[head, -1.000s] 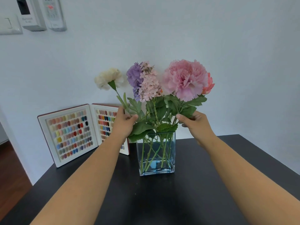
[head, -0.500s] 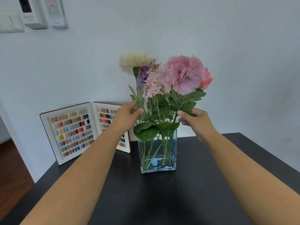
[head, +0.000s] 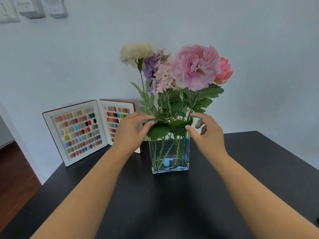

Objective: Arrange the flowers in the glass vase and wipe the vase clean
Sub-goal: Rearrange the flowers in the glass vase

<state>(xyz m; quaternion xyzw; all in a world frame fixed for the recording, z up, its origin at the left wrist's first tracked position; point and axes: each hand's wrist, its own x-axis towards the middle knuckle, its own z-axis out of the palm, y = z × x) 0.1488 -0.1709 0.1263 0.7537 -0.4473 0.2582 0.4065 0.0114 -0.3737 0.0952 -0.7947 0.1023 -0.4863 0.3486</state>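
A rectangular glass vase [head: 184,152] with water stands on the black table [head: 172,200]. In it are a cream flower [head: 135,52], a purple flower [head: 149,67], a pale pink cluster [head: 163,75], a big pink flower [head: 196,67] and a coral flower [head: 224,70], all upright with green leaves at the rim. My left hand [head: 130,131] pinches the cream flower's stem among the leaves just above the vase's left rim. My right hand [head: 206,133] hovers by the right rim with fingers spread, its thumb tip near a leaf.
An open book of nail colour samples [head: 77,131] leans against the white wall behind and to the left of the vase. Wall switches and control panels [head: 31,9] hang at the top left. The table's left edge drops to a wooden floor [head: 13,178].
The cream flower swung from leaning left to upright beside the purple one. My left hand slid down to the vase rim. My right hand let go of the stems and opened.
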